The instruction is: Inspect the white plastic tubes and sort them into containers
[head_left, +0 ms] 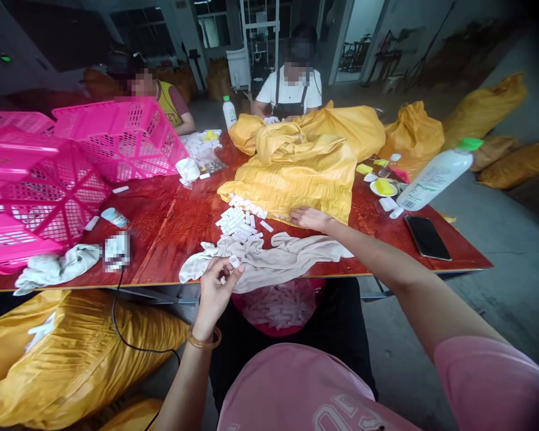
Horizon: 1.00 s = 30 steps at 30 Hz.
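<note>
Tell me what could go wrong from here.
The right hand is at the sack's mouth, next to loose white pieces; a tug might scatter them.
The phone lies near the table's right corner, so the right arm could knock it off.
The cord hangs off the near edge beside the left arm and might get snagged.

Red table (161, 209): yellow sack (296, 179), white pieces (236, 222), cloth (287, 257), probably phone (427, 237).

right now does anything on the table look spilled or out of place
One white piece lying by the pink baskets looks stray, because similar pieces sit heaped at the edge of the yellow sack.
</note>
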Available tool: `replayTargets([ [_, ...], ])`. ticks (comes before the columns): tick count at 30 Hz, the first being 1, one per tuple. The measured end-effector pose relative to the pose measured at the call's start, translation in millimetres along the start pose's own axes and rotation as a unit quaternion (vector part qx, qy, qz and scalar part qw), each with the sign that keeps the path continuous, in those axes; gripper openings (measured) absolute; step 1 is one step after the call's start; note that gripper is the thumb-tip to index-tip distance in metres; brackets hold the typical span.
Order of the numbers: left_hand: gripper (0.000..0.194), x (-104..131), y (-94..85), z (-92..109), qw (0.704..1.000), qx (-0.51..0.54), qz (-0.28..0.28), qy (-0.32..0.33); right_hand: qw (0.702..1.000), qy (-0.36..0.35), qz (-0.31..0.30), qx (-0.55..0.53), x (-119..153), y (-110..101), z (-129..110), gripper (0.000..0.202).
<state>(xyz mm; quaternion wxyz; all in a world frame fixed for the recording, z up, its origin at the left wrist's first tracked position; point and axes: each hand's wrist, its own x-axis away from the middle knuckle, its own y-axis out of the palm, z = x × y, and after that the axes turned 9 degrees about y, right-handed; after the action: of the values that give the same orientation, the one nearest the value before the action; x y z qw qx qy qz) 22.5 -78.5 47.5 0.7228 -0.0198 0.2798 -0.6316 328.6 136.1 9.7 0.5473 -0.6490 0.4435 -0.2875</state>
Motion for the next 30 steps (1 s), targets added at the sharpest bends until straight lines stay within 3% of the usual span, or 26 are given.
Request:
replayTargets([
  [3,0.017,6,-0.8,3,1.0,-0.003,-0.003,0.01,1.0,-0.024,-0.011,-0.014,5,-5,-2,0.017],
  [5,0.021,11,-1.1,1,0.999,0.031,-0.002,-0.005,0.999,-0.01,0.025,-0.048,13,-8,-6,0.019],
  [7,0.027,14,0.2,-3,0.997,0.075,0.001,-0.03,0.971,0.061,0.098,-0.211,25,-9,-13,0.023],
  [8,0.027,14,1.8,-5,0.995,0.092,0.002,-0.044,0.923,0.114,0.131,-0.343,33,-7,-18,0.024],
  [10,0.023,15,7.0,-8,0.991,0.112,-0.007,-0.074,0.774,0.202,0.151,-0.581,51,-1,-31,0.024],
  [11,0.024,14,10.4,-8,0.989,0.115,-0.013,-0.088,0.713,0.224,0.137,-0.65,60,4,-38,0.023],
  [12,0.029,13,13.9,-7,0.988,0.116,-0.019,-0.099,0.674,0.232,0.118,-0.691,69,9,-45,0.022],
  [16,0.033,7,26.8,0,0.986,0.124,-0.046,-0.104,0.618,0.229,0.063,-0.749,93,26,-70,0.02],
  [19,0.031,3,33.2,1,0.982,0.147,-0.064,-0.098,0.575,0.238,0.063,-0.78,92,30,-73,0.026],
  [22,0.032,2,36.2,-5,0.977,0.167,-0.062,-0.12,0.56,0.246,0.055,-0.789,86,25,-65,0.026],
  [26,0.032,7,34.6,-9,0.971,0.2,-0.036,-0.129,0.576,0.226,-0.023,-0.786,101,15,-74,0.023],
  [28,0.028,9,32.5,-4,0.972,0.209,-0.01,-0.104,0.624,0.193,-0.066,-0.754,118,12,-92,0.023],
  [30,0.025,11,30.7,6,0.978,0.195,0.005,-0.077,0.703,0.144,-0.088,-0.691,135,10,-112,0.02],
])
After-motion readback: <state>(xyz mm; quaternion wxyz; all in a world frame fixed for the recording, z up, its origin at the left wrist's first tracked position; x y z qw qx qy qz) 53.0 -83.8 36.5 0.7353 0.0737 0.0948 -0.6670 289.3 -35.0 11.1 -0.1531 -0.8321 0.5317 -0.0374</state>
